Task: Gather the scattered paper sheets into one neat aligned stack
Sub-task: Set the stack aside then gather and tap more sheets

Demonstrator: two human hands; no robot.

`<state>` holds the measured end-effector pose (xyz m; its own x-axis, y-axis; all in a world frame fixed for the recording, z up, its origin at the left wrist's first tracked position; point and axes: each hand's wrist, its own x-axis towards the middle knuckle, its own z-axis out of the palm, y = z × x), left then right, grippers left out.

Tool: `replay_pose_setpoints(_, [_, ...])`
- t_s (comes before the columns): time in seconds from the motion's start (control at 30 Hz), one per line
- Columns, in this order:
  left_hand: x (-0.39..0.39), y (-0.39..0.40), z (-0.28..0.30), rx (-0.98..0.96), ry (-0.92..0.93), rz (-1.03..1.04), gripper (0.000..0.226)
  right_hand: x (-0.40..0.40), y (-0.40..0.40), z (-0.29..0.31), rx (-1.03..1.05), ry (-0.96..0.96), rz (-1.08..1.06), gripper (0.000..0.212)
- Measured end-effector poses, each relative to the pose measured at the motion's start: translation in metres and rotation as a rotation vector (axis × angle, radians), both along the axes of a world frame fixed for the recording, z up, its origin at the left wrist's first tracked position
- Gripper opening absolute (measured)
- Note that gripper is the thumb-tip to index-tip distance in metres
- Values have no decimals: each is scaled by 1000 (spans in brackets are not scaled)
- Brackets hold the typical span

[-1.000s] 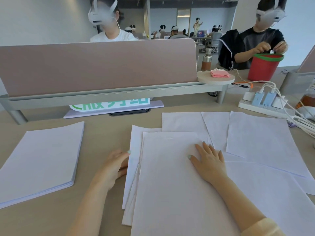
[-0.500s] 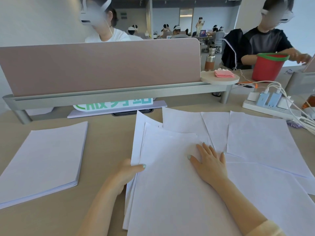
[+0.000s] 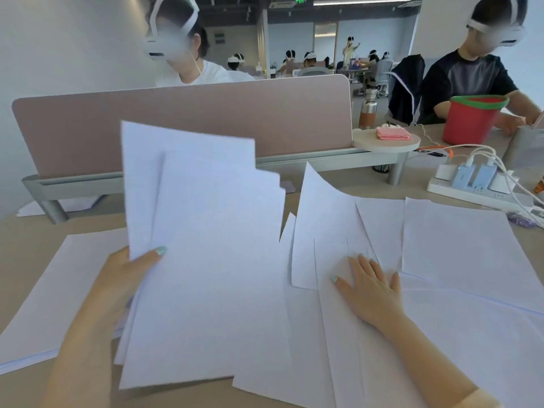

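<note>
My left hand point(image 3: 126, 278) grips a bundle of several white sheets point(image 3: 206, 260) by its left edge, thumb on top, and holds it tilted up off the desk. The sheets in the bundle are fanned and uneven. My right hand point(image 3: 371, 287) lies flat, fingers spread, on loose white sheets point(image 3: 459, 254) that overlap across the right half of the desk. One of those sheets point(image 3: 321, 207) curls upward at its far corner. A thick neat stack of white paper point(image 3: 59, 293) rests on the desk at the left, partly hidden behind the lifted bundle.
A pink divider panel point(image 3: 235, 113) runs across the back of the desk. At the right are a white power strip with chargers and cables point(image 3: 477, 187), a red bucket point(image 3: 471, 119) and a small round shelf with a pink cloth point(image 3: 391, 134). Two people sit beyond the divider.
My left hand took hold of the left edge of the middle sheets and raised them from flat on the desk to a steep tilt. My right hand stayed pressed on the loose sheets.
</note>
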<state>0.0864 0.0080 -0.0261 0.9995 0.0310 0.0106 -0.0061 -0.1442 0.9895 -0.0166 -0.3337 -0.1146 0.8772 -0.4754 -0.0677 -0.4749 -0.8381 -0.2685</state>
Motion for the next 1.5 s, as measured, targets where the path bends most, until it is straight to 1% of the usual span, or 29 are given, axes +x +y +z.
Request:
replay_pose_setpoints(0.07, [0, 6, 14, -75, -83, 22, 18, 5, 2, 6, 61, 23, -3, 65])
replay_pose_setpoints(0.13, [-1, 7, 25, -129, -177, 35, 13, 12, 8, 16, 211, -8, 10, 70])
replay_pose_setpoints(0.17, [-1, 4, 30, -151, -216, 47, 14, 15, 13, 24, 325, -88, 40, 73])
replay_pose_setpoints(0.23, [-4, -5, 38, -200, -291, 74, 18, 19, 27, 48, 599, -316, 153, 75])
replay_pose_setpoints(0.3, [-11, -18, 47, -250, -367, 87, 28, 25, 42, 80, 793, -505, 269, 75])
replay_pose_setpoints(0.37, [-19, -29, 54, -282, -431, 64, 34, 30, 51, 111, 925, -680, 390, 68])
replay_pose_setpoints(0.43, [-25, -34, 62, -312, -485, 25, 38, 33, 56, 138, 1088, -848, 473, 53])
replay_pose_setpoints(0.5, [-27, -35, 68, -347, -537, -4, 41, 34, 58, 158, 1221, -914, 483, 35])
replay_pose_setpoints(0.57, [-28, -38, 72, -352, -564, -31, 44, 36, 60, 169, 1256, -903, 461, 17])
replay_pose_setpoints(0.63, [-26, -41, 71, -323, -563, -35, 43, 42, 61, 170, 1265, -899, 440, 11])
replay_pose_setpoints(0.73, [-24, -44, 63, -292, -499, -30, 23, 47, 63, 161, 1287, -894, 380, 9])
replay_pose_setpoints(0.83, [-24, -49, 53, -241, -418, -76, 12, 48, 67, 151, 1343, -864, 349, 15])
replay_pose_setpoints(0.93, [-25, -52, 50, -218, -358, -122, 10, 49, 68, 147, 1336, -831, 346, 20])
replay_pose_setpoints(1.1, [-22, -49, 47, -263, -352, -91, 6, 48, 67, 148, 1313, -759, 370, 15])
replay_pose_setpoints(1.23, [-26, -50, 51, -302, -374, -97, 7, 46, 68, 151, 1329, -816, 410, 10])
replay_pose_setpoints(1.27, [-27, -50, 54, -314, -379, -110, 11, 45, 68, 153, 1332, -834, 420, 14])
replay_pose_setpoints(1.37, [-25, -44, 63, -312, -441, -183, 57, 42, 64, 159, 1318, -860, 469, 43])
replay_pose_setpoints(1.4, [-25, -42, 67, -315, -461, -192, 64, 42, 62, 159, 1307, -859, 486, 47])
replay_pose_setpoints(1.43, [-25, -40, 71, -318, -477, -210, 63, 41, 61, 160, 1304, -855, 502, 49])
replay_pose_setpoints(1.5, [-24, -41, 79, -318, -484, -243, 43, 40, 59, 164, 1312, -830, 529, 50])
